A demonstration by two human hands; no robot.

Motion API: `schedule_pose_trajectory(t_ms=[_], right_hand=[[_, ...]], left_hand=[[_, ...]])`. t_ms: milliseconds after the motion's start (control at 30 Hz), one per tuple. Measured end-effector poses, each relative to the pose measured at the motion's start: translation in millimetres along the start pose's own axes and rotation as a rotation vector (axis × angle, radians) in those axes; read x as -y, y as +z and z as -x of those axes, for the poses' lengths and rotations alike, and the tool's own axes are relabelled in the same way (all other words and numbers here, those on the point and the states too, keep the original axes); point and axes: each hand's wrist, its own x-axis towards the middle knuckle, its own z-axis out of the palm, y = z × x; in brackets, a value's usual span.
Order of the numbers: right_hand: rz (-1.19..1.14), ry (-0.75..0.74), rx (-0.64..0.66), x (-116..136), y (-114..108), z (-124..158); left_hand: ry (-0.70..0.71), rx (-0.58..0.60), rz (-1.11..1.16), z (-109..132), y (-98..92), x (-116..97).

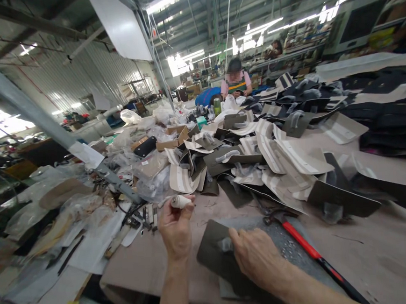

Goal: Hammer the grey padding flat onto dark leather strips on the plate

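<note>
My left hand (175,226) is raised over the table, closed around a small white cylinder (180,201) whose round end faces me. I cannot tell its exact kind. Lower and to the right, my right hand (258,255) is closed over a dark olive panel (210,247), its fingertips at a bit of clear plastic wrap (227,244) on the panel's face. Those fingertips are partly hidden. Under the panel is a grey slab (283,239) strewn with small bright bits. A hammer (301,240) with a red and black handle rests across the slab's right side.
Beyond my hands lies a heap of dark and cream panels (280,150), many with plastic-wrapped pieces. Plastic bags (156,183) and a cardboard box (177,137) clutter the left. A metal post (45,117) slants up there. Another person (236,81) sits across the table.
</note>
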Motion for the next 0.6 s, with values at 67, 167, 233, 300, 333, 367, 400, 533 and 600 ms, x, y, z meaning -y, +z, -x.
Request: schedule_pose_trajectory(t_ms=[67,167,233,300,333,367,400,533,600], right_hand=[[-0.013,0.118,-0.007,0,3,1],[-0.084,0.246,-0.011,-2,23,9],[-0.153,0.278,0.004,-2,42,16],[-0.218,0.289,0.025,-4,58,22],[-0.248,0.292,0.033,-5,65,25],[-0.278,0.298,0.038,-7,70,27],[-0.307,0.302,0.043,-9,74,28],[-0.4,0.3,0.066,-21,79,32],[-0.484,0.294,0.093,-26,78,34]], left_hand=[[-0.035,0.05,-0.031,12,1.7,-1],[-0.236,0.149,-0.063,45,13.2,38],[-0.349,0.203,-0.067,68,21.8,74],[-0.416,0.228,-0.063,86,28.5,105],[-0.435,0.231,-0.056,92,31.0,117],[-0.449,0.233,-0.046,95,33.0,125],[-0.46,0.234,-0.034,97,34.9,131],[-0.478,0.289,-0.013,93,40.8,138],[-0.456,0.341,-0.035,90,42.0,138]])
